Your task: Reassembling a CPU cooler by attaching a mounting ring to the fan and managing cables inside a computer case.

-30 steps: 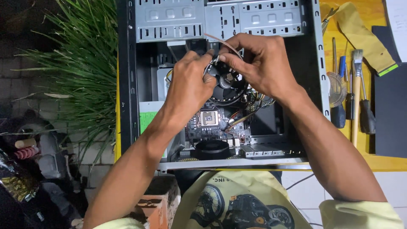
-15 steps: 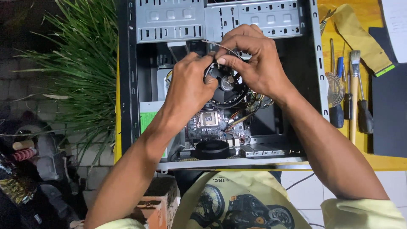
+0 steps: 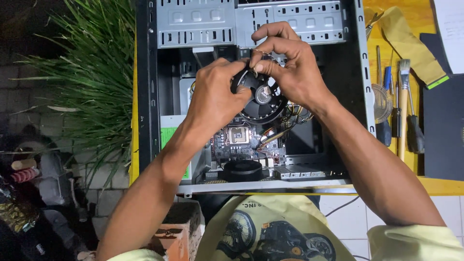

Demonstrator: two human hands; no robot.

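Observation:
An open computer case [image 3: 147, 87] lies on a yellow table. Both hands are inside it, holding a round black cooler fan [image 3: 263, 99] above the motherboard [image 3: 239, 140]. My left hand [image 3: 215, 96] grips the fan's left rim. My right hand [image 3: 290, 67] holds its top right edge, with the fingertips pinching a thin wire [image 3: 258, 52] by the fan. The bare processor socket [image 3: 238, 134] shows just below the fan.
A paintbrush [image 3: 403, 104], screwdrivers [image 3: 386, 111] and a flat beige ribbon cable [image 3: 411, 41] lie on the yellow table [image 3: 435, 186] right of the case. A dark pad [image 3: 444, 125] sits far right. A spiky green plant [image 3: 82, 72] stands left of the case.
Both hands have shifted slightly up with the fan, and the right fingers have closed more tightly on the wire at the fan's top.

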